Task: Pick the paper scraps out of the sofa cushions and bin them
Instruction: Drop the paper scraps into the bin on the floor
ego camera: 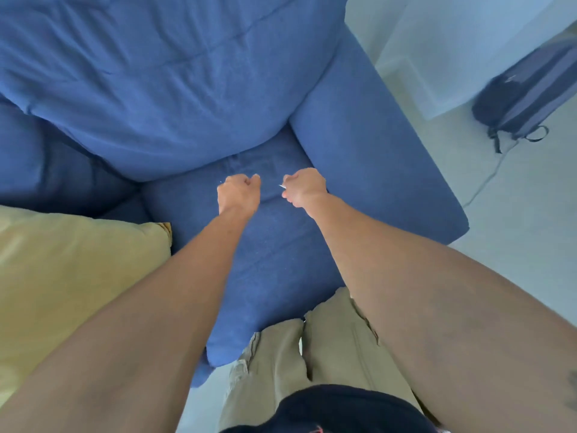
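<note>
Right hand (304,187) seemingly pinches a paper scrap (282,186) above the sofa (274,251)

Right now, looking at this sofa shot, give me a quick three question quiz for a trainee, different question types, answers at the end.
1. True or false: the yellow cushion lies on the person's right.
2. Multiple choice: the small white paper scrap shows at the fingertips of A) the left hand, B) the right hand, C) neither.
3. Fill in: both hands hover over the blue sofa's ___ cushion.

Key: 1 false; 2 B; 3 seat.
</note>
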{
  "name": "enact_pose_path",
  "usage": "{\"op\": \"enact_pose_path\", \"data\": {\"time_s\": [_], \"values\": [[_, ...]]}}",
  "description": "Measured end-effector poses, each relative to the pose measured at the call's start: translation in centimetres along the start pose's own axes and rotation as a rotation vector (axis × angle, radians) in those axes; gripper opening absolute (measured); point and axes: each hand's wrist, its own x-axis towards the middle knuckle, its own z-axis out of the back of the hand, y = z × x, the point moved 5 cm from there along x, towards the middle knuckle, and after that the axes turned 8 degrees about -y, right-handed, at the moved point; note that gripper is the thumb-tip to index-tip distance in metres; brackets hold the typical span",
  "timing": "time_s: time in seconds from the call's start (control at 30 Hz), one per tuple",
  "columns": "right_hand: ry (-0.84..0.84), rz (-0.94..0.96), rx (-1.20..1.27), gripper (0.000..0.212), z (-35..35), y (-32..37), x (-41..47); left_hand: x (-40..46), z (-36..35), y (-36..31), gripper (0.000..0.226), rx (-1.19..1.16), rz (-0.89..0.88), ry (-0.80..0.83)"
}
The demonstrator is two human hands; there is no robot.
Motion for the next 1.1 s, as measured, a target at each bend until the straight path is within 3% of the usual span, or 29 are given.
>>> {"op": "enact_pose_path", "data": {"time_s": [0.13,0.37,0.53,0.87,1.1], "values": [[-0.035,-0.077,0.174,0.019,2.6,-1.0,-4.9,-3.9,2.4,-1.7,0.035,0.031,-0.097,0.059],[-0.153,-0.175,0.407,0.022,8.1,-4.3,-11.2,-10.0,2.2,-6.2,0.045,0.061,-0.281,0.225],[-0.291,-0.299,0.555,0.01,13.2,-8.8,-15.8,-15.6,-1.3,-9.7,0.045,0.111,-0.401,0.357],[-0.51,-0.457,0.863,0.016,21.5,-23.5,-22.3,-30.0,-11.8,-13.5,0.044,0.267,-0.636,0.601],[-0.636,-0.567,1.044,0.02,25.3,-36.7,-29.2,-43.1,-19.5,-11.9,0.053,0.41,-0.818,0.739]]}}
